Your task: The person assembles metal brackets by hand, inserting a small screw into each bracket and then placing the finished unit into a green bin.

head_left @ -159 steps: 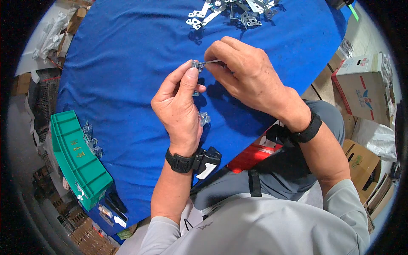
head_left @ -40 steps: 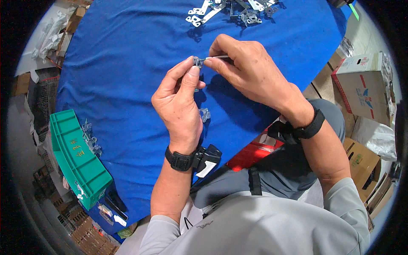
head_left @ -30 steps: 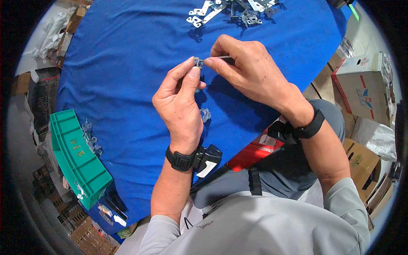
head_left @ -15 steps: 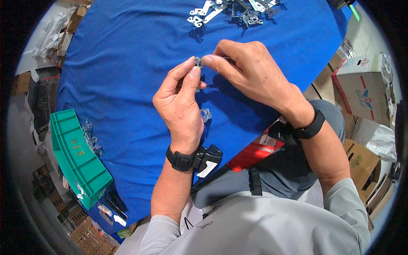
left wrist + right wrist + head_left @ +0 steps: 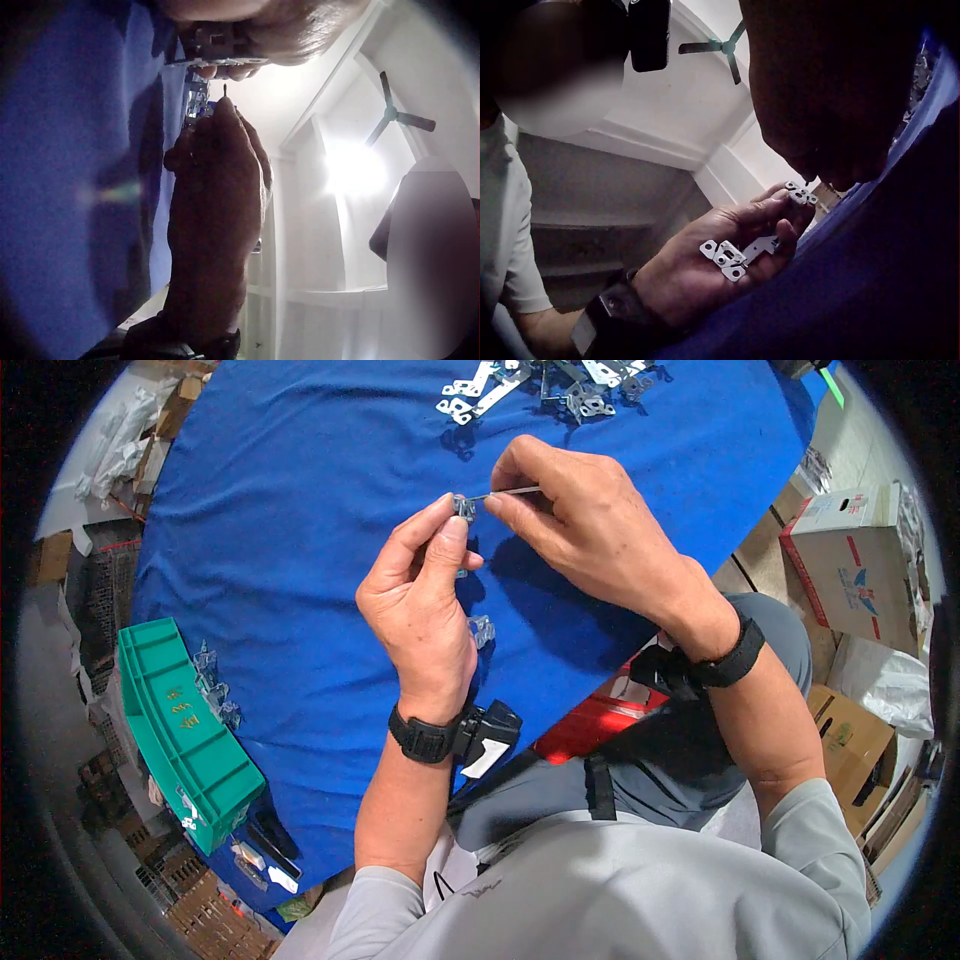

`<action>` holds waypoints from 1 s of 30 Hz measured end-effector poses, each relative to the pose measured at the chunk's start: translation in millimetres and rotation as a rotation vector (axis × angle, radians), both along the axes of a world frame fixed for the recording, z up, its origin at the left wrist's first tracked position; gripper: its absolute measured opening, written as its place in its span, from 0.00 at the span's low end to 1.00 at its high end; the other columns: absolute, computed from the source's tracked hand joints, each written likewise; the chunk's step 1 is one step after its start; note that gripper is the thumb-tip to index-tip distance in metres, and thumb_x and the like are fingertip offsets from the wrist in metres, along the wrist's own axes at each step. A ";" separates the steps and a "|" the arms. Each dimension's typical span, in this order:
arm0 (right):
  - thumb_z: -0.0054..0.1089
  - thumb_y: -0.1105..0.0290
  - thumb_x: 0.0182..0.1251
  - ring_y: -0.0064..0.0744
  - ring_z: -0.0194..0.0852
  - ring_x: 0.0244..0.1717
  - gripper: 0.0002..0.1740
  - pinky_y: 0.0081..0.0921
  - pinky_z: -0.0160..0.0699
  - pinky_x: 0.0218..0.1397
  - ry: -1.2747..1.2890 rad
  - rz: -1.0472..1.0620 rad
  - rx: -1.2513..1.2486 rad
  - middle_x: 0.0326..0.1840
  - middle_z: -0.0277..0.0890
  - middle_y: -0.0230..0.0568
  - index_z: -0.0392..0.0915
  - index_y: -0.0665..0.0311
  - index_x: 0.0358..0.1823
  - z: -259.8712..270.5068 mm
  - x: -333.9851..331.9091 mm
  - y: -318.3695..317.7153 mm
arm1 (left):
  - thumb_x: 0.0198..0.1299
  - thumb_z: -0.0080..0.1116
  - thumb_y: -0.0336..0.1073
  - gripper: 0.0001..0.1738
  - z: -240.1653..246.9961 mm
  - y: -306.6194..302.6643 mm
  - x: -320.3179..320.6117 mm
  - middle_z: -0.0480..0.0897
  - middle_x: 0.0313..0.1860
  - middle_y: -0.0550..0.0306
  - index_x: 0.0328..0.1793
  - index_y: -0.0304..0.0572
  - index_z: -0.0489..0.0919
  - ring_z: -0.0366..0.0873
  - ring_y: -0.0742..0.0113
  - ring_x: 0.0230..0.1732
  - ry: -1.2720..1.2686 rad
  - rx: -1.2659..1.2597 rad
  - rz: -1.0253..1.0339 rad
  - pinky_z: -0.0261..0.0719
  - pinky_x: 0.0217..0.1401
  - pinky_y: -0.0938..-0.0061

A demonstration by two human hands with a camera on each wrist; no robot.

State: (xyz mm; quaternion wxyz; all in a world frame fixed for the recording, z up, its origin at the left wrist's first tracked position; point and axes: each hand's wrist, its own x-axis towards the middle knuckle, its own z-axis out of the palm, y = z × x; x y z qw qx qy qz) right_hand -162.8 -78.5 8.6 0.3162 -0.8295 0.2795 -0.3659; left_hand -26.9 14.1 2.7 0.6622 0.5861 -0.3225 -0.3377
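Above the blue cloth (image 5: 300,510) my left hand (image 5: 452,520) pinches a small metal bracket (image 5: 462,507) between thumb and forefinger. In the right wrist view that bracket (image 5: 801,193) shows at the fingertips, and more linked brackets (image 5: 731,255) lie in the curled palm. My right hand (image 5: 497,503) pinches a thin metal pin (image 5: 512,491) whose tip points at the bracket from the right. The left wrist view shows the bracket (image 5: 217,51) just above the pin tip (image 5: 224,90).
A pile of metal brackets (image 5: 545,385) lies at the cloth's far edge. One loose bracket (image 5: 482,630) sits under my left hand. A green bin (image 5: 185,730) stands at the left with small parts (image 5: 215,685) beside it. Cardboard boxes (image 5: 850,560) are on the right.
Half a second ago my right fingertips were up against the bracket, hiding the pin. Now they sit slightly back to the right and the pin shows again. The left hand has hardly moved.
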 end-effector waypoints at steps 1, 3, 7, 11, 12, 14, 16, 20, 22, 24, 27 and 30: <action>0.62 0.69 0.65 0.54 0.79 0.29 0.10 0.43 0.76 0.31 -0.041 -0.005 0.009 0.25 0.77 0.51 0.72 0.68 0.36 -1.0 0.1 -0.2 | 0.64 0.64 0.27 0.13 -0.3 -0.1 0.0 0.88 0.39 0.56 0.54 0.36 0.85 0.81 0.78 0.28 0.005 -0.009 0.004 0.65 0.19 0.89; 0.62 0.69 0.65 0.53 0.79 0.29 0.10 0.42 0.76 0.31 -0.083 -0.009 0.020 0.26 0.77 0.51 0.72 0.68 0.36 -1.2 0.4 0.2 | 0.63 0.64 0.25 0.12 2.9 0.3 -0.3 0.87 0.40 0.55 0.53 0.34 0.85 0.80 0.77 0.30 0.029 0.008 0.003 0.72 0.27 0.86; 0.63 0.70 0.64 0.53 0.79 0.29 0.10 0.42 0.75 0.31 -0.138 0.019 0.003 0.26 0.76 0.51 0.71 0.67 0.36 -2.8 4.8 3.0 | 0.63 0.63 0.23 0.11 5.0 0.7 -1.4 0.86 0.40 0.55 0.52 0.31 0.85 0.79 0.76 0.33 0.051 0.021 -0.005 0.79 0.35 0.83; 0.63 0.71 0.65 0.53 0.79 0.30 0.09 0.42 0.75 0.31 -0.139 0.012 -0.021 0.25 0.76 0.50 0.71 0.67 0.36 -4.7 6.4 3.7 | 0.63 0.63 0.23 0.11 3.9 0.4 -0.4 0.86 0.40 0.55 0.52 0.31 0.85 0.79 0.76 0.33 0.042 0.027 -0.005 0.80 0.35 0.83; 0.63 0.71 0.65 0.53 0.79 0.30 0.09 0.42 0.75 0.31 -0.139 0.012 -0.022 0.25 0.76 0.50 0.71 0.67 0.36 -4.5 7.2 4.4 | 0.63 0.64 0.25 0.12 1.9 0.0 0.1 0.87 0.39 0.55 0.53 0.33 0.85 0.80 0.76 0.31 0.021 0.011 -0.009 0.76 0.30 0.85; 0.62 0.70 0.65 0.52 0.79 0.29 0.10 0.43 0.74 0.30 -0.133 -0.023 -0.046 0.25 0.76 0.49 0.71 0.66 0.34 -4.1 8.2 6.6 | 0.63 0.65 0.26 0.13 -1.0 -0.2 0.8 0.88 0.39 0.55 0.53 0.34 0.85 0.81 0.76 0.29 0.000 -0.005 -0.013 0.73 0.25 0.87; 0.62 0.70 0.66 0.53 0.78 0.29 0.10 0.43 0.74 0.30 -0.128 -0.017 -0.045 0.25 0.76 0.49 0.71 0.66 0.35 -3.2 7.5 6.6 | 0.63 0.64 0.26 0.13 -2.5 -0.2 1.5 0.88 0.40 0.55 0.53 0.34 0.84 0.81 0.76 0.29 -0.005 -0.007 -0.013 0.74 0.27 0.87; 0.64 0.72 0.67 0.41 0.79 0.27 0.09 0.30 0.74 0.29 0.001 0.011 -0.044 0.29 0.76 0.46 0.72 0.68 0.41 2.4 2.3 7.4 | 0.63 0.62 0.22 0.12 3.9 0.4 -0.6 0.86 0.41 0.54 0.52 0.31 0.85 0.80 0.76 0.34 0.031 0.010 -0.012 0.81 0.35 0.82; 0.63 0.72 0.67 0.41 0.78 0.26 0.09 0.31 0.73 0.29 0.003 0.003 -0.052 0.28 0.75 0.46 0.72 0.68 0.41 -0.1 2.7 7.7 | 0.63 0.62 0.22 0.12 2.5 0.1 -0.2 0.86 0.42 0.53 0.52 0.31 0.85 0.80 0.75 0.34 0.039 -0.024 -0.014 0.81 0.34 0.81; 0.63 0.72 0.68 0.40 0.78 0.26 0.09 0.31 0.73 0.28 0.006 -0.005 -0.059 0.28 0.75 0.47 0.73 0.68 0.40 -2.7 4.0 8.4 | 0.63 0.62 0.22 0.12 2.4 -0.2 -0.6 0.86 0.42 0.53 0.52 0.31 0.85 0.80 0.75 0.34 0.048 -0.024 -0.010 0.81 0.34 0.81; 0.63 0.72 0.68 0.39 0.76 0.25 0.08 0.31 0.71 0.27 -0.123 -0.037 -0.055 0.28 0.74 0.46 0.73 0.68 0.39 -2.9 6.6 9.0 | 0.63 0.62 0.22 0.12 3.8 -0.4 -1.7 0.86 0.43 0.52 0.52 0.31 0.85 0.80 0.75 0.34 0.061 -0.025 -0.009 0.81 0.34 0.81; 0.64 0.72 0.67 0.39 0.76 0.25 0.09 0.31 0.72 0.27 -0.078 -0.011 -0.059 0.28 0.75 0.46 0.73 0.68 0.39 -2.0 3.9 7.6 | 0.63 0.62 0.22 0.12 3.0 0.0 -1.4 0.86 0.44 0.52 0.52 0.31 0.85 0.81 0.74 0.34 0.065 -0.034 -0.016 0.81 0.34 0.81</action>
